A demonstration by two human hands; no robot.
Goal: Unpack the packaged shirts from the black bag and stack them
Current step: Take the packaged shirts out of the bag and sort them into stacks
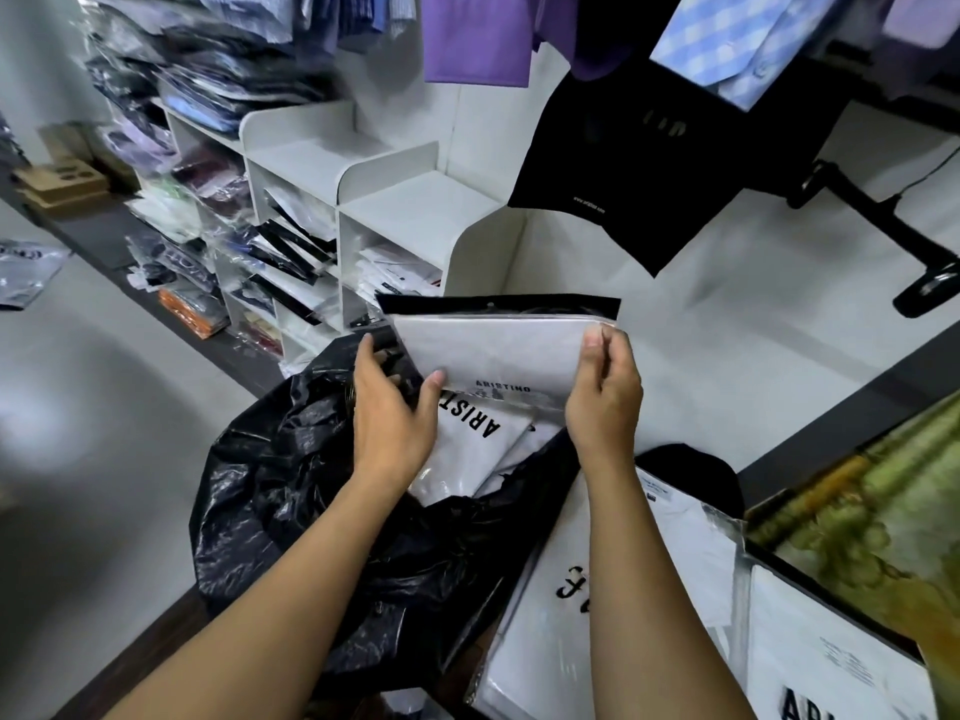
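Observation:
A crumpled black plastic bag (291, 491) lies open in front of me with white packaged shirts (470, 454) showing inside its mouth. Above the bag I hold one packaged shirt (498, 350), white with a black top strip and small black lettering. My right hand (605, 392) grips its right edge, thumb on the front. My left hand (389, 407) holds its lower left corner, thumb on the pack and fingers reaching behind toward the bag. To the right of the bag lie more white packaged shirts (571, 615), lying flat one over another.
White cubby shelves (374, 210) filled with packaged garments stand behind the bag. Purple, blue and black shirts (639, 163) hang overhead. A green-gold patterned surface (872, 506) sits at the right. A dark ledge (104, 236) with more packs runs along the left.

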